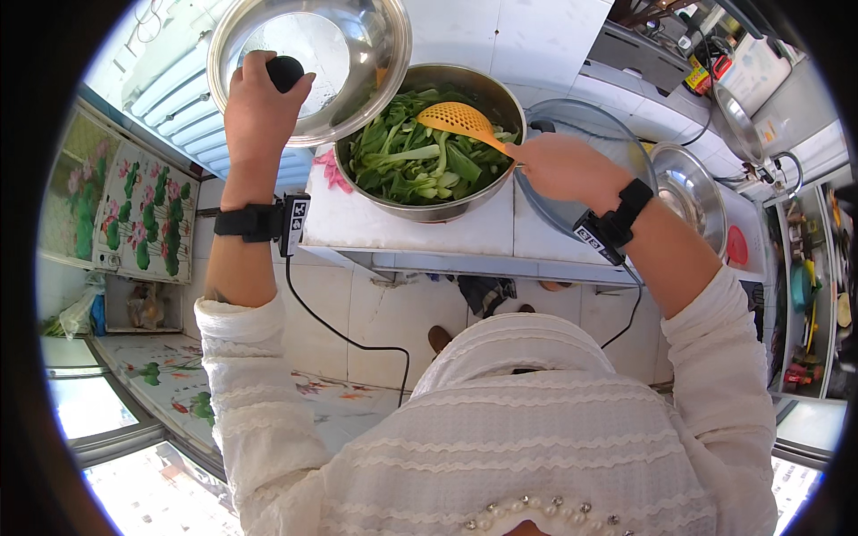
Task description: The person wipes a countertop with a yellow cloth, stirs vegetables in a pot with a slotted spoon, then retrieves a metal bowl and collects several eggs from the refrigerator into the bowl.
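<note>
A wide stainless steel pot [429, 213] full of cut leafy greens [436, 157] stands on the white tiled counter in front of me. My left hand [263, 110] grips the black knob of a metal lid with a glass centre [379, 47], held up at the pot's left side. In my right hand [570, 164] is the handle of an orange perforated skimmer [456, 118], whose bowl rests over the greens. A pink cloth [332, 170] lies against the pot's left side.
Right of the pot lies a large clear glass lid or bowl [536, 208], partly under my right arm. Beyond it are a steel basin [712, 194], a red plastic item [737, 244] and a faucet [791, 164]. Cables hang from both wrist devices. A floral cabinet [144, 208] stands left.
</note>
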A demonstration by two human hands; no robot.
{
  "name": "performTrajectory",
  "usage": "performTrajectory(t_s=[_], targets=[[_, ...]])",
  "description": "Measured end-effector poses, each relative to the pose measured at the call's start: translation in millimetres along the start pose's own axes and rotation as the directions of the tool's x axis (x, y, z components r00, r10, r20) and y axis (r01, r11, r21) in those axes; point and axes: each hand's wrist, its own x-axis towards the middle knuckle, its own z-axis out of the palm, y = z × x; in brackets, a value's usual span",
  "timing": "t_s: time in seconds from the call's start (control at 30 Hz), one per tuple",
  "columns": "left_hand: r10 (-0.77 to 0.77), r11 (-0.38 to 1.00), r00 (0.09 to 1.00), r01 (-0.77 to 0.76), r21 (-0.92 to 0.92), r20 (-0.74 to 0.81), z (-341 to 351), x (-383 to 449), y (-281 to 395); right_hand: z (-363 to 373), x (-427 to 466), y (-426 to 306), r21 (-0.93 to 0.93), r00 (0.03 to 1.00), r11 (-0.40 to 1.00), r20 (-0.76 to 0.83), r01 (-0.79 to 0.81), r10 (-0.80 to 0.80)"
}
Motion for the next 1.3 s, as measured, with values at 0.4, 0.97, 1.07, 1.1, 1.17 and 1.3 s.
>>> performTrajectory(t_s=[0.4, 0.97, 1.07, 1.1, 1.17, 1.3], targets=[[0.043, 0.999, 0.999, -0.043, 0.009, -0.028, 2, -1, 2, -109, -64, 26, -0.087, 0.997, 0.996, -0.066, 0.031, -0.036], [0.024, 0.999, 0.999, -0.025, -0.021, -0.049, 0, -6, -10, -142, -93, 9, -0.329, 0.987, 0.930, 0.060, 0.163, -0.152], [0.028, 1.000, 0.999, -0.029, -0.011, -0.039, 0, -6, -11, -161, -82, 6, -0.314, 0.987, 0.936, 0.044, 0.159, -0.153], [0.027, 1.000, 0.999, -0.027, -0.011, -0.040, 1, -6, -10, -164, -77, 3, -0.302, 0.991, 0.948, 0.112, 0.103, -0.072], [0.033, 0.999, 0.998, -0.034, -0.009, -0.052, 2, -5, -10, -164, -71, -6, -0.365, 0.972, 0.920, 0.227, 0.145, -0.064], [0.037, 0.999, 0.998, -0.038, -0.016, -0.044, 2, -4, -9, -162, -49, -23, -0.427, 0.949, 0.890, 0.314, 0.160, -0.020]])
